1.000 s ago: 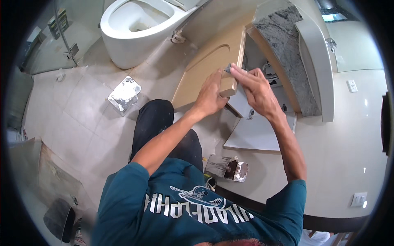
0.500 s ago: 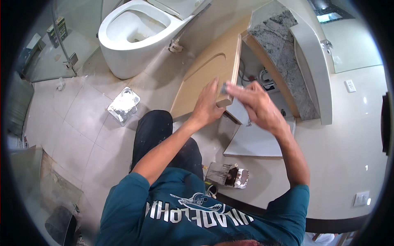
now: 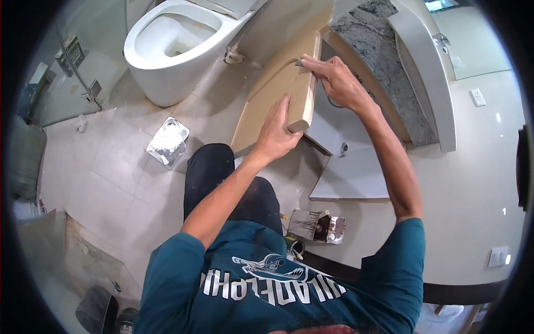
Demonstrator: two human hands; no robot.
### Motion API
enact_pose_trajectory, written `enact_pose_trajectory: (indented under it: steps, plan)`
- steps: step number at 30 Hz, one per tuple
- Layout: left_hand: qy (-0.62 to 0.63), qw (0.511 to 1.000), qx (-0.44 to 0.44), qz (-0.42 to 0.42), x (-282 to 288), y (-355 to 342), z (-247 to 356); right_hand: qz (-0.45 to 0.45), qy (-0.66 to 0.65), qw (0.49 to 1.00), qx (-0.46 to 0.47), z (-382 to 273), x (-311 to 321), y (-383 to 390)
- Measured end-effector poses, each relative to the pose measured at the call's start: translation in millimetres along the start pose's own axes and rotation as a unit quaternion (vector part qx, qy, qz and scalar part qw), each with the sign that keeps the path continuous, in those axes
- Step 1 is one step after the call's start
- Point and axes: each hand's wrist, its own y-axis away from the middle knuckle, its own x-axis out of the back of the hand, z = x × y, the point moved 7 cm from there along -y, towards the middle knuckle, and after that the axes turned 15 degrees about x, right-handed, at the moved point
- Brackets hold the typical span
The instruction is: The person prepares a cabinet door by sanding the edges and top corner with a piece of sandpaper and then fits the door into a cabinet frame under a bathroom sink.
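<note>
A light wood cabinet door [image 3: 264,92] stands swung open from the vanity, its edge turned toward me. My left hand [image 3: 276,132] grips the door's near lower corner, fingers along the face and thumb at the end. My right hand [image 3: 339,80] is closed on a small grey piece [image 3: 299,63], pressed to the door's long edge farther up. Most of that piece is hidden by the fingers, so its kind cannot be made out. Pale, uneven patches show along the edge.
A white toilet [image 3: 183,83] stands beyond the door. A grey stone countertop [image 3: 370,42] with a basin is at the right. On the floor lie a whitish, smeared container [image 3: 168,142] and a paint-stained tray [image 3: 305,224]. A white panel [image 3: 350,178] sits below the vanity.
My right hand has slid away from me along the door edge, from near the lower corner to higher up. My left hand keeps its grip. The view has shifted slightly.
</note>
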Motion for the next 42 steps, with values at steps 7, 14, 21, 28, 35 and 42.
enact_pose_trajectory:
  steps: [7, 14, 21, 28, 35, 42]
  plan:
    - [-0.033, 0.999, -0.023, 0.026, 8.9, -1.5, 3.3, -0.024, -0.026, 0.999, 0.001, -21.4, 0.2, -1.2]
    - [-0.045, 0.995, -0.075, 0.047, 19.8, 0.9, -0.6, -0.089, -0.037, 0.995, 0.003, -27.1, 3.9, -1.7]
    - [-0.015, 1.0, -0.012, 0.015, 17.6, -6.7, -3.2, -0.079, -0.036, 0.996, 0.017, -22.1, 7.0, -10.2]
    - [-0.003, 1.0, -0.018, 0.006, 0.5, -3.0, -4.2, -0.044, 0.001, 0.999, -0.031, 18.7, -1.4, -0.5]
    - [-0.041, 0.999, -0.017, 0.013, 2.2, -1.1, -0.7, -0.036, -0.021, 0.999, -0.016, 15.1, -1.5, -5.0]
    - [-0.049, 0.998, -0.03, 0.019, 14.4, -5.4, -7.1, -0.05, -0.05, 0.997, -0.006, 6.1, 2.2, -7.5]
